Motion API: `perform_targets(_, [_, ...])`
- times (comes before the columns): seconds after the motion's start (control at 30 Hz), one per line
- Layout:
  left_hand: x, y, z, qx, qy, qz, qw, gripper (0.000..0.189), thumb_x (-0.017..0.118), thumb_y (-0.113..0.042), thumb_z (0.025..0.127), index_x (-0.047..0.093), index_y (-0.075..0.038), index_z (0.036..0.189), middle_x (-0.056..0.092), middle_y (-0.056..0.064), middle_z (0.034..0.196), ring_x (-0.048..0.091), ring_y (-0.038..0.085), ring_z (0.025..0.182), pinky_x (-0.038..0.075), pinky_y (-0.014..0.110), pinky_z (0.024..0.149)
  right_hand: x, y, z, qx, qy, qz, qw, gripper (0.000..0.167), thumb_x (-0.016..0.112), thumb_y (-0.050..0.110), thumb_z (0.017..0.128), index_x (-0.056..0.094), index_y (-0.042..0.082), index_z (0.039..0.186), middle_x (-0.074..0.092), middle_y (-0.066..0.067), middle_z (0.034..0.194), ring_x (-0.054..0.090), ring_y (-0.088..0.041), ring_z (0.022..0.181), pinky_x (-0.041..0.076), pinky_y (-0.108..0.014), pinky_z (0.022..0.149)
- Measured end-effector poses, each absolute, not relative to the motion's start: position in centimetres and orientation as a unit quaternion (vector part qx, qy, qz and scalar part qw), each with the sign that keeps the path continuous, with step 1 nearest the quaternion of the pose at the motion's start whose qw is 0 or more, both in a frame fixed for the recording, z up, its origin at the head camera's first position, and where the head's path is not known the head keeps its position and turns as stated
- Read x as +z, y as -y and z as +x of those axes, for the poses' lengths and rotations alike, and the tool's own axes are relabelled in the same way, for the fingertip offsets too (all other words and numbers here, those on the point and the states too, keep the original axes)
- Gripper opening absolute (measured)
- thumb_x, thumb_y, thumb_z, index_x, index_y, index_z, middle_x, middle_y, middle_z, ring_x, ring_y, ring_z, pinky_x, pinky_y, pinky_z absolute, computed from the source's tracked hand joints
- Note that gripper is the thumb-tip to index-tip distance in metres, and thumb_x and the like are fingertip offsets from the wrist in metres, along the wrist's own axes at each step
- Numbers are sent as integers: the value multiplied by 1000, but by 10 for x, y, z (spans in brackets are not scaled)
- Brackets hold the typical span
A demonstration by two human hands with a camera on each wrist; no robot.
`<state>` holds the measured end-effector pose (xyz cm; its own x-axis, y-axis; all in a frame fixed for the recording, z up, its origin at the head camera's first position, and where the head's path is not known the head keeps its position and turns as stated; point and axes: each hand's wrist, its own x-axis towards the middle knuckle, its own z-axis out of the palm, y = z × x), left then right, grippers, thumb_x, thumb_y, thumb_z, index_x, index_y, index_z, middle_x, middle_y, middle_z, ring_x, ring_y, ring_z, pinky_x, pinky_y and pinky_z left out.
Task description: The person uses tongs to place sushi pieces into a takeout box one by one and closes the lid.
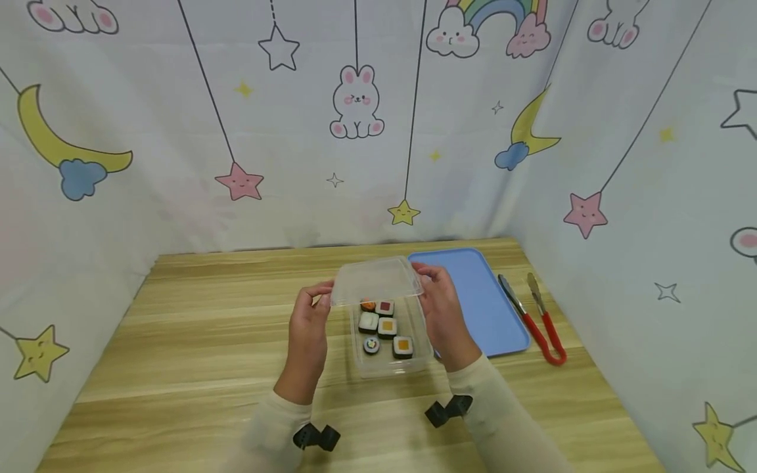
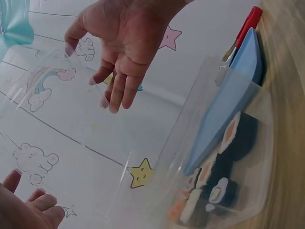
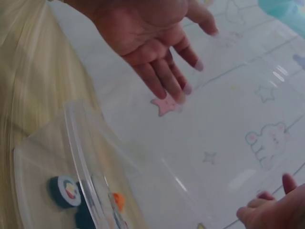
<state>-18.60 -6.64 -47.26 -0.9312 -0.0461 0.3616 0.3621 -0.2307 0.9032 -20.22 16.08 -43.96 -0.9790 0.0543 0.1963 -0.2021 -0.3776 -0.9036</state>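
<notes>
My left hand [image 1: 309, 328] pinches the left edge of a clear plastic lid [image 1: 375, 279], and my right hand [image 1: 442, 312] holds its right edge. Raised and tilted, the lid covers the far part of a clear plastic box [image 1: 393, 372] in the head view. Inside the box lie several sushi pieces [image 1: 387, 327], dark-sided with white, orange and red tops; the far ones are partly hidden behind the lid. The left wrist view shows the lid [image 2: 76, 124] away from the box, thumb and fingers of both hands along its edges.
A blue tray [image 1: 467, 282] lies right of the box, partly behind my right hand. Beside it, farther right, are tongs [image 1: 551, 341] with red handles and metal arms. The wooden table [image 1: 207, 341] meets a patterned curtain [image 1: 296, 197] at the back and sides.
</notes>
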Motion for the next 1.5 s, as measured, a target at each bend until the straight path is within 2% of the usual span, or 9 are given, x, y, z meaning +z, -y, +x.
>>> perform_targets(0.13, [-482, 61, -184, -796, 585, -97, 122, 26, 52, -6, 107, 45, 15, 121, 49, 25, 143, 57, 22, 128, 45, 25, 105, -448, -164, -198, 832, 547, 67, 66, 15, 47, 1, 101, 44, 1, 116, 43, -16, 142, 50, -29, 130, 51, -27, 93])
perform_targets(0.37, [-505, 54, -179, -803, 579, -103, 96, 27, 54, 12, 99, 40, 15, 122, 43, 29, 148, 43, 43, 143, 47, 21, 104, -470, -174, -198, 807, 582, 69, 71, 27, 44, -14, 94, 42, -8, 120, 38, -28, 149, 36, -38, 146, 47, -25, 100])
perform_targets(0.53, [-522, 48, -177, -792, 590, -116, 106, 32, 57, 20, 91, 42, 18, 119, 43, 34, 147, 39, 49, 143, 42, 21, 109, -488, -182, -198, 801, 592, 63, 64, 33, 44, -22, 89, 40, -11, 121, 35, -34, 149, 28, -44, 152, 50, -22, 95])
perform_targets(0.73, [-539, 44, -176, -762, 625, -124, 111, 35, 59, 23, 87, 45, 17, 119, 44, 34, 147, 41, 42, 145, 35, 22, 115, -512, -189, -201, 791, 606, 53, 62, 41, 43, -28, 85, 36, -17, 124, 36, -35, 152, 29, -43, 151, 52, -21, 92])
perform_targets(0.97, [-550, 41, -176, -749, 644, -116, 107, 37, 65, 22, 85, 50, 12, 118, 47, 31, 146, 43, 39, 145, 34, 23, 115, -534, -193, -202, 786, 614, 58, 50, 45, 45, -26, 83, 33, -19, 126, 37, -34, 151, 30, -42, 151, 50, -28, 102])
perform_targets(1.2, [-551, 40, -177, -700, 695, -124, 110, 40, 70, 20, 81, 55, 6, 115, 47, 27, 145, 44, 33, 145, 32, 27, 117, -541, -198, -201, 719, 687, 71, 73, 35, 54, -23, 87, 45, -12, 119, 43, -28, 153, 33, -41, 150, 49, -19, 90])
perform_targets(1.3, [-550, 42, -177, -667, 726, -129, 107, 39, 75, 16, 81, 58, 3, 113, 47, 26, 145, 45, 31, 143, 32, 35, 118, -541, -199, -200, 671, 733, 76, 89, 31, 58, -21, 89, 52, -9, 117, 48, -26, 151, 39, -39, 148, 49, -25, 101])
perform_targets(1.4, [-547, 44, -178, -641, 748, -135, 103, 37, 77, 10, 82, 59, 2, 114, 48, 25, 146, 46, 31, 142, 33, 42, 119, -539, -199, -200, 629, 765, 85, 112, 27, 61, -19, 90, 57, -10, 115, 52, -28, 147, 45, -42, 144, 40, -38, 116])
perform_targets(1.5, [-546, 46, -179, -623, 764, -138, 101, 35, 79, 6, 83, 60, 3, 113, 49, 24, 147, 46, 32, 141, 35, 47, 118, -526, -196, -196, 599, 787, 93, 114, 24, 61, -18, 90, 58, -14, 114, 53, -31, 145, 46, -45, 142, 35, -45, 118])
